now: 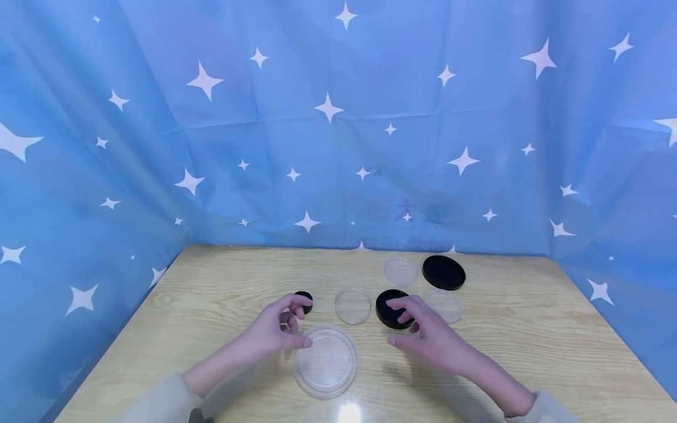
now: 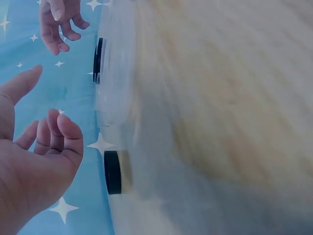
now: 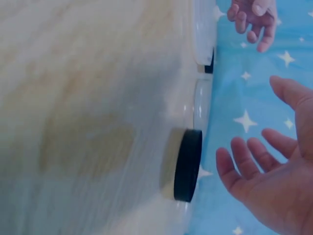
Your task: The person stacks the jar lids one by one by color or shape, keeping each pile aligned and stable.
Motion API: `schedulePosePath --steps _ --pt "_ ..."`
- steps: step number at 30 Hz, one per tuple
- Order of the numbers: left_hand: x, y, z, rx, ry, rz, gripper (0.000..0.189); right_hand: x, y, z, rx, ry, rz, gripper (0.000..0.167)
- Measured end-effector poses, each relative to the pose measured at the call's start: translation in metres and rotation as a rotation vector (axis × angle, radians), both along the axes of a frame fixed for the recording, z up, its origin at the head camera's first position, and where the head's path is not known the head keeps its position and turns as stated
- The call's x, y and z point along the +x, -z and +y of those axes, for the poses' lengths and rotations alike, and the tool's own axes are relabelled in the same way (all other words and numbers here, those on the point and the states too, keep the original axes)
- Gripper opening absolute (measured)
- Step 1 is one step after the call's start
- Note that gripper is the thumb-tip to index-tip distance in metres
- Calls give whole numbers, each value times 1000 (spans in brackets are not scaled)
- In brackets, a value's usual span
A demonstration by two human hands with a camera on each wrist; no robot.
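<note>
Large clear dish (image 1: 325, 361), one: lying flat on the desk (image 1: 169, 346).

Left hand (image 1: 275, 326), one: hovering just left of the large clear dish, its thumb overlapping the rim in the head view; grip standing wide and empty, fingers loosely bending.

Right hand (image 1: 428, 338), one: hovering right of the large clear dish, above the desk; grip also standing wide and empty, thumb well apart from fingers.

Small black disc (image 1: 307, 306), one: lying beyond the large clear dish, slightly left, partly hiding behind the left fingers.

Medium black disc (image 1: 390, 314), one: lying beyond and right of the large clear dish, partly hiding behind the right fingers.

Clear discs, three: one (image 1: 352, 306) lying just beyond the large clear dish; two, (image 1: 445, 305) and (image 1: 400, 272), lying farther off, beyond and right.

Wide black disc (image 1: 443, 272), one: lying farthest right beyond the large clear dish, near the back edge.

Starred blue curtain (image 1: 338, 147), hanging behind all.
</note>
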State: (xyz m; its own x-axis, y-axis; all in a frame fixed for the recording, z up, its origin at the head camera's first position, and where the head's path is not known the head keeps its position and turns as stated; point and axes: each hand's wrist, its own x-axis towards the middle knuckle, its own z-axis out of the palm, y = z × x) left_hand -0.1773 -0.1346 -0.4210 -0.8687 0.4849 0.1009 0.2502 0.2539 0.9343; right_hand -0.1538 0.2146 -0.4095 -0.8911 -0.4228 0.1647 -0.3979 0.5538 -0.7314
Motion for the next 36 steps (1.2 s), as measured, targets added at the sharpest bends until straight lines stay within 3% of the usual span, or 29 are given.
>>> schedulePosePath --steps 9,14,21,29,36 --pt "-16 -14 18 6 44 71 60 -11 -7 24 -46 62 34 54" --pt "-24 -18 29 4 53 37 59 -19 -10 38 -88 112 -6 54" --pt "-37 -14 50 32 92 3 55 -29 -12 59 -62 159 -17 54" --pt "-50 -22 72 58 117 20 61 -36 -9 75 -31 226 -26 56" --pt "-61 -24 86 58 110 13 62 -40 -5 81 -48 236 -38 58"
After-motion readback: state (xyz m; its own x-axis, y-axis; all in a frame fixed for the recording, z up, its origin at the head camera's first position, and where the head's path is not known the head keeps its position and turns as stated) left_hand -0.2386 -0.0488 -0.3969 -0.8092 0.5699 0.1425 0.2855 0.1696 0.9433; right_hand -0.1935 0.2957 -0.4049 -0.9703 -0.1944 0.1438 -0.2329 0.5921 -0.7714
